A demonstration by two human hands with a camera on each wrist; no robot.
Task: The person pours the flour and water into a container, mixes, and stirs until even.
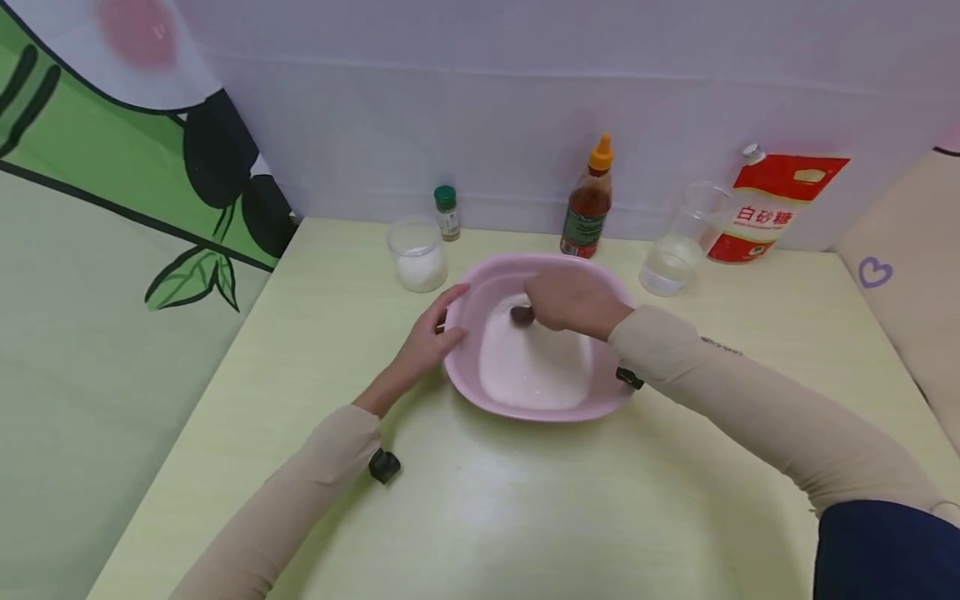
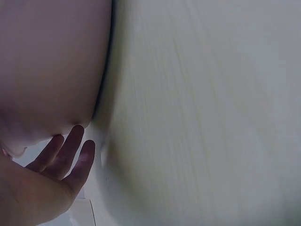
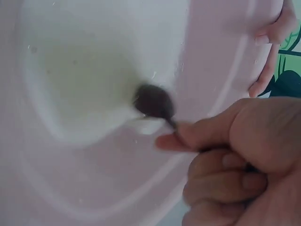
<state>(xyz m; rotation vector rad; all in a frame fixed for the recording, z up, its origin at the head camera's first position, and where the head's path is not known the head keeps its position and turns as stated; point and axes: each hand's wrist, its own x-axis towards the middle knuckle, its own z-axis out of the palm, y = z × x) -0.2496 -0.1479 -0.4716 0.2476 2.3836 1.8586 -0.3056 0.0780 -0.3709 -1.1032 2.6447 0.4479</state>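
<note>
A pink basin (image 1: pixel 465 375) with whitish liquid (image 1: pixel 540 371) in it stands on the table. My left hand (image 1: pixel 423 346) holds the basin's left rim; its thumb lies at the rim, and in the left wrist view the other fingers (image 2: pixel 75 150) touch the outer wall. Over the basin, my right hand (image 1: pixel 566 300) grips the handle of a dark spoon (image 3: pixel 153 101) with curled fingers. The spoon's bowl is at the liquid, slightly blurred. How deep it dips, I cannot tell.
Behind the basin stand a glass of white granules (image 1: pixel 420 267), a green-capped jar (image 1: pixel 447 215) and a red sauce bottle (image 1: pixel 585 212). A clear glass pitcher (image 1: pixel 671 258) and a red-and-white sugar pouch (image 1: pixel 765 208) are at the back right. A pale cloth wall (image 1: pixel 487 125) closes off the back.
</note>
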